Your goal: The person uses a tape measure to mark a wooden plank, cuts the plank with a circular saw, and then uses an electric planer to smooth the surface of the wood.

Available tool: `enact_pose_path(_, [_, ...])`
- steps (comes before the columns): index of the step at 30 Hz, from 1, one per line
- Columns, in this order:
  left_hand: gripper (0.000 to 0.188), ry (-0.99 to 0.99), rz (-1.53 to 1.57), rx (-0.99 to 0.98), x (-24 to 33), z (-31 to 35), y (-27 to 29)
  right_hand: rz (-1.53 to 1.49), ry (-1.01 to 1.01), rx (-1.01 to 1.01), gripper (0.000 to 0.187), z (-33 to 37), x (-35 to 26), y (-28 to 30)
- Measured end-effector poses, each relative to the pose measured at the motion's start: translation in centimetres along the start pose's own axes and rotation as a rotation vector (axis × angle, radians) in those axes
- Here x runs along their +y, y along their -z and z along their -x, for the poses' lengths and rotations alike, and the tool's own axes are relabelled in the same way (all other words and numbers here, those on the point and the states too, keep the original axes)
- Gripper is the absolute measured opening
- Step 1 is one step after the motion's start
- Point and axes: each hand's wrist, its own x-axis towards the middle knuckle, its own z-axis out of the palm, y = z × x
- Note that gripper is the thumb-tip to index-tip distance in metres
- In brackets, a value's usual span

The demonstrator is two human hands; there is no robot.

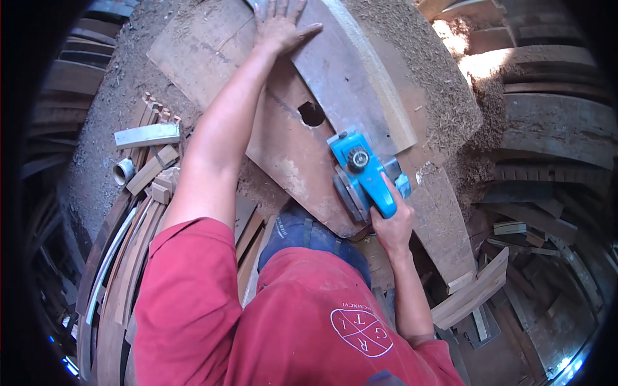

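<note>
In my right hand (394, 222) is the rear handle of a blue electric planer (364, 168), with a finger laid along its top. The planer rests at the near end of a thick wooden board (351, 80), which has a pale, rough edge on its right side. My left hand (280, 26) lies on the far part of this board and the wood beside it, its fingers spread. Below the board is a worn wooden worktop (293, 161) with a dark hole (311, 114) through it, just left of the planer.
Wood shavings (425, 58) cover the far right of the work surface. Wood strips (129, 257) and small offcuts (147, 135) are piled at the left. Stacked planks (557, 128) stand along the right, and loose boards (473, 289) lie at the lower right.
</note>
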Motion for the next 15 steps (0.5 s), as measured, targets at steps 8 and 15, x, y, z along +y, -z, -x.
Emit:
enact_pose_path(8, [0.057, -0.099, 0.218, -0.13, -4.3, -4.3, 0.6, 0.058, 0.147, 0.111, 0.054, -18.3, -9.6, -6.0])
enact_pose_path(15, [0.047, -0.215, -0.034, 0.01, -11.0, -6.3, 3.0, 0.072, 0.115, 0.039, 0.053, -20.0, -11.1, -6.6])
